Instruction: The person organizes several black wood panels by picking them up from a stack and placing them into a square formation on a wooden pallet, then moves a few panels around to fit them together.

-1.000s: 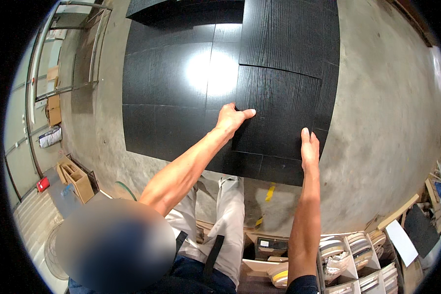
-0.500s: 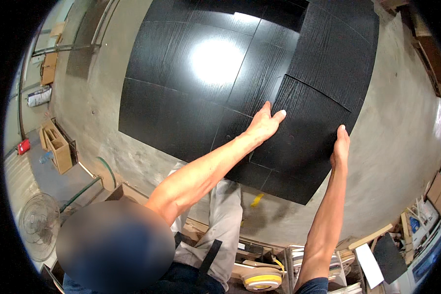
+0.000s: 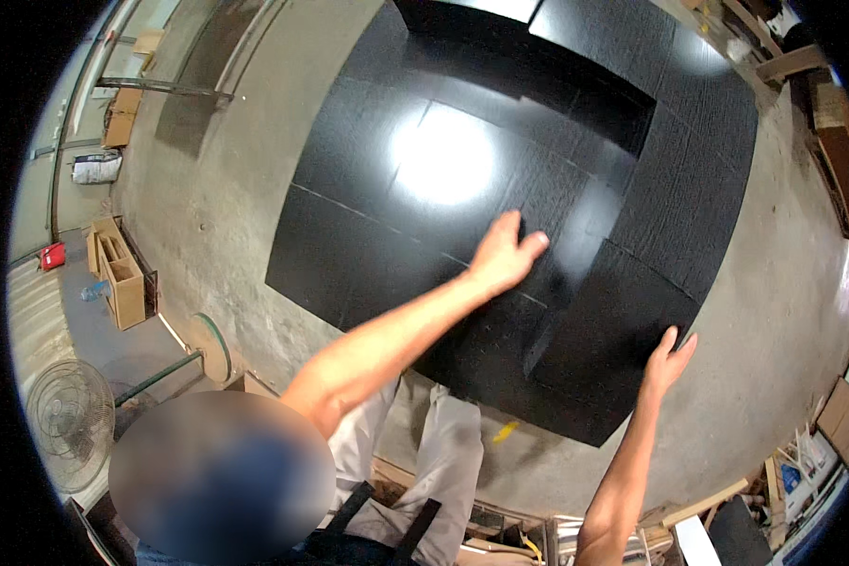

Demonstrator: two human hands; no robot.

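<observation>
Before me lies a broad black surface (image 3: 368, 217) of several rectangular wood-grain panels, stepped in height, with a bright glare on it. Its right side is raised; a black panel (image 3: 623, 311) there sits against another black panel (image 3: 689, 179), with a thin seam between them. My left hand (image 3: 505, 257) is over the lower, glossy part, left of the raised panel, thumb and fingers apart and nothing in them. At the near right outer edge, my right hand (image 3: 668, 366) has its thumb and fingers spread. It appears to touch that edge.
Grey concrete floor (image 3: 783, 283) surrounds the black panels. On the left are a standing fan (image 3: 69, 424), a wooden box (image 3: 123, 278) and a red object (image 3: 53, 256). Timber and scraps (image 3: 807, 462) lie at the lower right. A blurred round shape (image 3: 222, 476) covers the lower left.
The view has shifted. My left hand has come away from the raised panel's left edge, and my right hand is lower along the right edge. The raised panels' seam looks narrower and more even.
</observation>
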